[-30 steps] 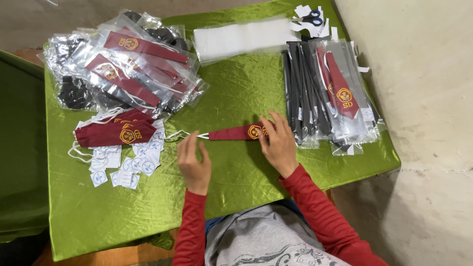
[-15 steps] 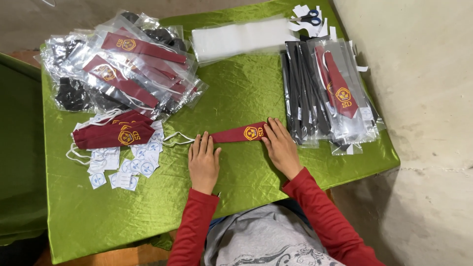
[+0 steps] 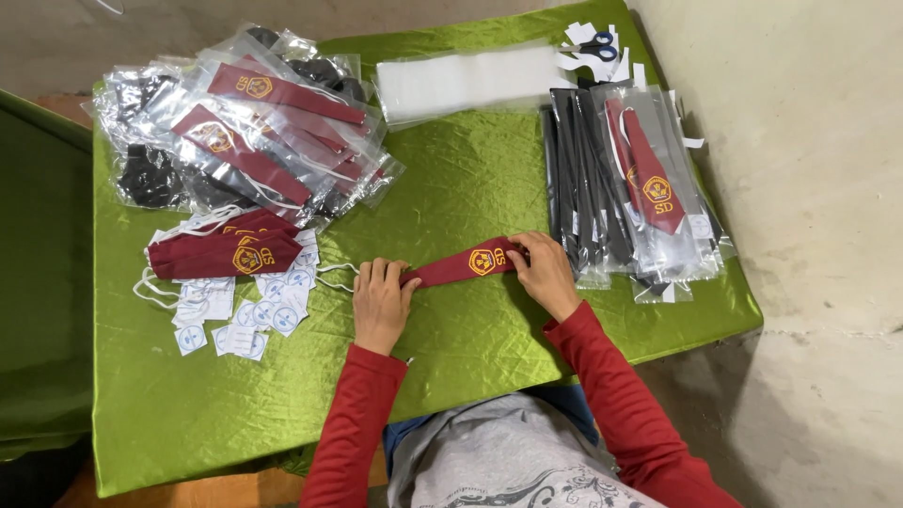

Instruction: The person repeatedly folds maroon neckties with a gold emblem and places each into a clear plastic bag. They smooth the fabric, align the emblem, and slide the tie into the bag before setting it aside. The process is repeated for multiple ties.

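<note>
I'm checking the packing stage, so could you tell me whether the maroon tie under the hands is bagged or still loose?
Loose: the maroon tie lies bare on the green cloth, left hand and right hand pressing its ends.

One pair of scissors [image 3: 591,45], one white foam stack [image 3: 466,83], two hands [image 3: 381,303], and three unbagged maroon ties: one [image 3: 466,264] held, two [image 3: 226,252] stacked.

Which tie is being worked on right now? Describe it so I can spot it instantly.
On the green table, look at the near middle, between the left hand and right hand. The maroon tie lies flat there, alone and unbagged, unlike the bagged ties behind.
</note>
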